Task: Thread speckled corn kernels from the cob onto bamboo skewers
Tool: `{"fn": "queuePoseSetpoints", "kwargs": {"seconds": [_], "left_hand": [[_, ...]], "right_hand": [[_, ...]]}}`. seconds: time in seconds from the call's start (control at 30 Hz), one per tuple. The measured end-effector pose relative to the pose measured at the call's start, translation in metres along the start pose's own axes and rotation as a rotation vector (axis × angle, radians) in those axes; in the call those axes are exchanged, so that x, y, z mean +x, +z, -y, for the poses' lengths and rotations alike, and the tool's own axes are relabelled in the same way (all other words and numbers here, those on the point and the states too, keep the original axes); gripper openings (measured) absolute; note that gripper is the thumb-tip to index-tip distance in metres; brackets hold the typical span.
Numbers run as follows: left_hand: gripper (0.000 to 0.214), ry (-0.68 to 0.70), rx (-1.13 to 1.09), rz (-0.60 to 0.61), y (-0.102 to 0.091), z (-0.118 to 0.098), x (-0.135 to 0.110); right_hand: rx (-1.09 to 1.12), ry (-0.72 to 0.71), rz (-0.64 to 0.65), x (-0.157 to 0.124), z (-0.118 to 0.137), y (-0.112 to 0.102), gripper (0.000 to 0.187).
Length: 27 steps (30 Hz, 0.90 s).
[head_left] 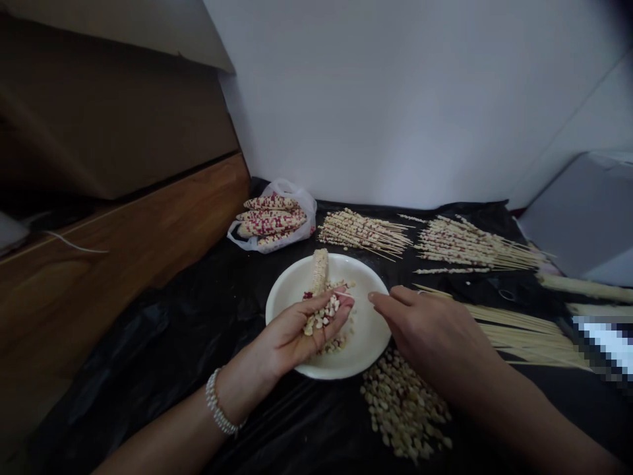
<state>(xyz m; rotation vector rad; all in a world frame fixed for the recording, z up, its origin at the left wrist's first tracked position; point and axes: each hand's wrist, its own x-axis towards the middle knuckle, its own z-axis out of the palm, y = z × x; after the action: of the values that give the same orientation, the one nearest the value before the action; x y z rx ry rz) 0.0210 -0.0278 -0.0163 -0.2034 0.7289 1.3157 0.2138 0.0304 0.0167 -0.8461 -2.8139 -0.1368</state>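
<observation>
My left hand (301,330) is cupped palm up over a white plate (368,343) and holds a small heap of white and red corn kernels (324,316). A stripped corn cob (319,270) lies on the plate behind that hand, with loose kernels beside it. My right hand (430,326) hovers at the plate's right rim, fingers pinched on a thin bamboo skewer (395,295) that points toward the kernels in my left palm. A bead bracelet circles my left wrist.
A pile of loose pale kernels (403,409) lies on the black plastic sheet (173,343) in front of the plate. Behind it are a bag of speckled corn cobs (271,221), two bundles of kernel-threaded skewers (363,232), and bare skewers (524,330) at right. A wooden board borders the left.
</observation>
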Motion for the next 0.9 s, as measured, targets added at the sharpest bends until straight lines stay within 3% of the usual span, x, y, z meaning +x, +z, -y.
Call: {"fn": "queuePoseSetpoints", "kwargs": {"seconds": [0.27, 0.43, 0.67, 0.9], "left_hand": [[0.018, 0.016, 0.074, 0.024, -0.0042, 0.0011, -0.0021], [0.018, 0.040, 0.071, 0.031, 0.0015, 0.0016, -0.0057], [0.025, 0.033, 0.064, 0.011, 0.0035, 0.0012, -0.0027], [0.026, 0.128, 0.180, 0.026, -0.0002, 0.0040, -0.0039]], "right_hand": [[0.050, -0.089, -0.176, 0.0029, -0.0021, 0.0022, 0.019], [0.013, -0.097, -0.241, 0.0022, -0.0011, -0.0003, 0.014], [-0.015, -0.066, -0.197, 0.0009, -0.0030, 0.0012, 0.012], [-0.033, -0.055, -0.149, 0.0012, -0.0011, 0.0005, 0.015]]}}
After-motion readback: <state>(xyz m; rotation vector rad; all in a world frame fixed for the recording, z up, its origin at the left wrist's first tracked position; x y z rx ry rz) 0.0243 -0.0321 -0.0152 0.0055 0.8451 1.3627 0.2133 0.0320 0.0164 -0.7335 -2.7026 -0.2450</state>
